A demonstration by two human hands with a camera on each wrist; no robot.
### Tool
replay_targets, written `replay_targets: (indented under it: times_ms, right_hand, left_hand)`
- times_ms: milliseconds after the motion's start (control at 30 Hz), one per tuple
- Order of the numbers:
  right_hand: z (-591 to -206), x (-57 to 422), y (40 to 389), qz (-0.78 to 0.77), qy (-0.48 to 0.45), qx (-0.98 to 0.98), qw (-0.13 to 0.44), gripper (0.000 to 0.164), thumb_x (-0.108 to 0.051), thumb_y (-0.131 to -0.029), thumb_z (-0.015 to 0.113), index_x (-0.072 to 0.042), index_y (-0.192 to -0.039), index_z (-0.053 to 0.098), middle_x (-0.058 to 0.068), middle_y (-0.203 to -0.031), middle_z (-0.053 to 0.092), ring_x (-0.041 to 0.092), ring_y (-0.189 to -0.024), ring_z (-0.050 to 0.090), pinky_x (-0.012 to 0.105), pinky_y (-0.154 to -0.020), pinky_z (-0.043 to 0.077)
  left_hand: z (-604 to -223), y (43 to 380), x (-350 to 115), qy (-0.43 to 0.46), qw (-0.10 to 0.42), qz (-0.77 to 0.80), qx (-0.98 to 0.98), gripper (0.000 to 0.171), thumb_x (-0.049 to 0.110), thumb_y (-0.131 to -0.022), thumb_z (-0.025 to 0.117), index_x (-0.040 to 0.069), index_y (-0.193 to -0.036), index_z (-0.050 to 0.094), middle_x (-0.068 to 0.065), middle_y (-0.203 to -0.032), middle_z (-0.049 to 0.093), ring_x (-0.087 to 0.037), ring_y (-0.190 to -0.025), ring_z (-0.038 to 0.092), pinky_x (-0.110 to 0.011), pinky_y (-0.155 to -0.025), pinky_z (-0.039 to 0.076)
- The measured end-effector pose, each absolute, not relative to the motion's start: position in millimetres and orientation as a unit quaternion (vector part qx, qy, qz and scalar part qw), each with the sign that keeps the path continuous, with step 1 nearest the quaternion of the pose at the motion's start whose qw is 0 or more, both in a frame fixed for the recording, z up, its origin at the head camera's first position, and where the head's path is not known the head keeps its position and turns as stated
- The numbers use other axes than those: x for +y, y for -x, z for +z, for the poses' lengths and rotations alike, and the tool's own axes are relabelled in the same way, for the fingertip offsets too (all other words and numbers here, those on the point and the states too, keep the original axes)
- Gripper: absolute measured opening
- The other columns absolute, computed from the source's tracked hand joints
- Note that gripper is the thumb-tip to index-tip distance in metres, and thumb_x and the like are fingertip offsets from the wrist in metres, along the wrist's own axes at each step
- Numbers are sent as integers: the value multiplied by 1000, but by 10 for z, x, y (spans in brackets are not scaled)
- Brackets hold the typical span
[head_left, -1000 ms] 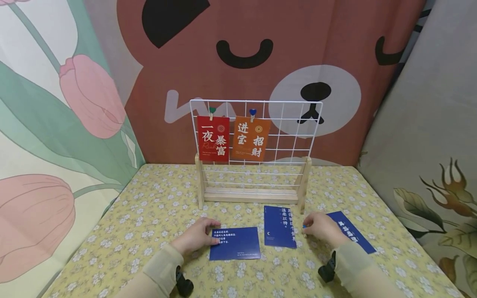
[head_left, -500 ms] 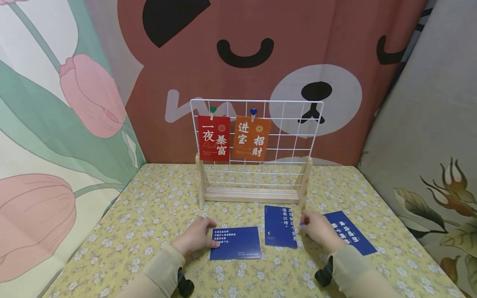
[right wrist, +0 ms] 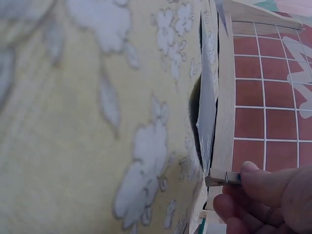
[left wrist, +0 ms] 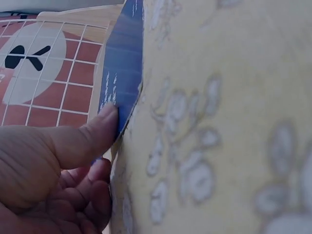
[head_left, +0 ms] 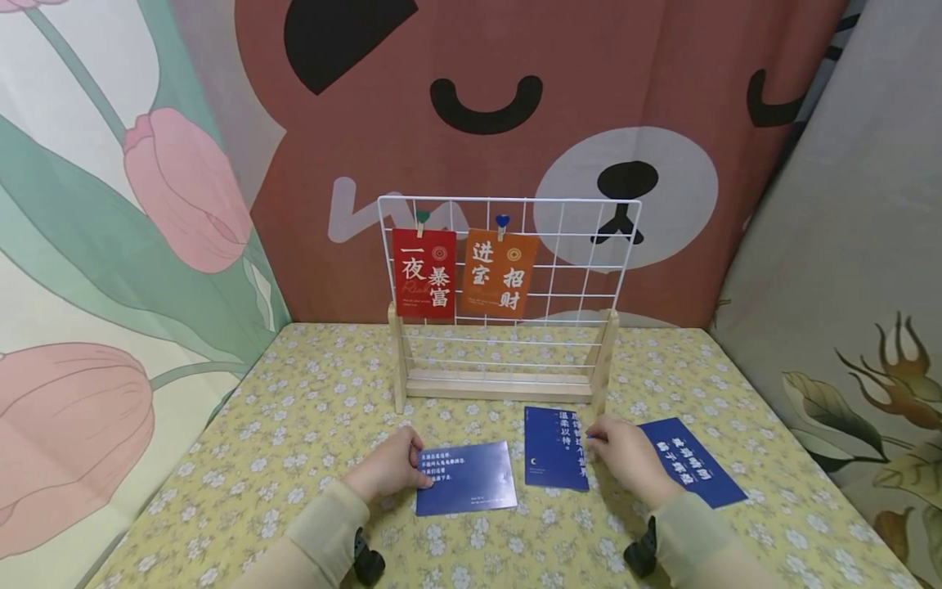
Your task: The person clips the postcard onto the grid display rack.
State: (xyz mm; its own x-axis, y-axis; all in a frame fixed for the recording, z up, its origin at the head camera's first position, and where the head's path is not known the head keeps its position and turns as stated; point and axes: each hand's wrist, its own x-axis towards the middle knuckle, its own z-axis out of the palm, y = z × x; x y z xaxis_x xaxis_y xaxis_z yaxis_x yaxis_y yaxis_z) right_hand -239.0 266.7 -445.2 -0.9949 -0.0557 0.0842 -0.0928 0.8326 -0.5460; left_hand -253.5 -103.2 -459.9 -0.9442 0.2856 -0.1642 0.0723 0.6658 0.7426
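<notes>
My left hand [head_left: 386, 466] pinches the left edge of a blue card with white writing [head_left: 474, 483]; the left wrist view shows the thumb on its face [left wrist: 127, 63]. My right hand [head_left: 633, 458] pinches a small wooden clothespin [right wrist: 222, 180] between thumb and fingers. A bit of blue on it shows at the fingertips in the head view. The clothespin's tip is right at the edge of a card in the right wrist view. Just left of the right hand lies an upright blue card with a moon [head_left: 548, 462]. Another blue card [head_left: 710, 470] lies slanted, partly behind the right hand.
Behind the cards stands a white wire grid [head_left: 570, 278] on a wooden base [head_left: 500, 388]. A red card [head_left: 424, 282] and an orange card [head_left: 498, 282] hang on it from heart-topped clothespins. A flowered yellow cloth [head_left: 294, 393] covers the table. Printed curtains surround it.
The left blue card's top edge has tilted up and its face catches more light. My right hand has moved left with the clothespin, closer to the middle card, uncovering more of the slanted card.
</notes>
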Motion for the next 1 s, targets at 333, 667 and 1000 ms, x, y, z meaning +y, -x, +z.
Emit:
replay_targets:
  times_ms: [333,667,1000]
  right_hand:
    - [-4490,2666,2390,270,-36,-962,34,20,-7,-91,65,1,-110,67,12,-100,68,24,-85,64,36,-65,51]
    - [-4515,2656,2388,241,-49,-969,36,21,-9,-90,67,-3,-110,67,8,-97,69,22,-83,65,36,-66,52]
    - [-4473,2642,2402,223,-41,-974,12,21,-10,-91,65,-1,-110,68,9,-95,69,22,-81,65,34,-62,52]
  left_hand:
    - [-4649,2563,-1084,-61,131,469,871,39,4,-78,78,3,-111,57,-6,-84,54,-19,-74,51,-31,-64,43]
    - [-4680,2601,-1105,-48,130,490,860,34,6,-83,74,3,-113,57,-5,-85,60,-18,-75,57,-30,-65,46]
    - [-4707,2568,-1103,-3,103,536,838,22,8,-84,72,0,-102,63,-5,-86,65,-18,-77,60,-31,-70,48]
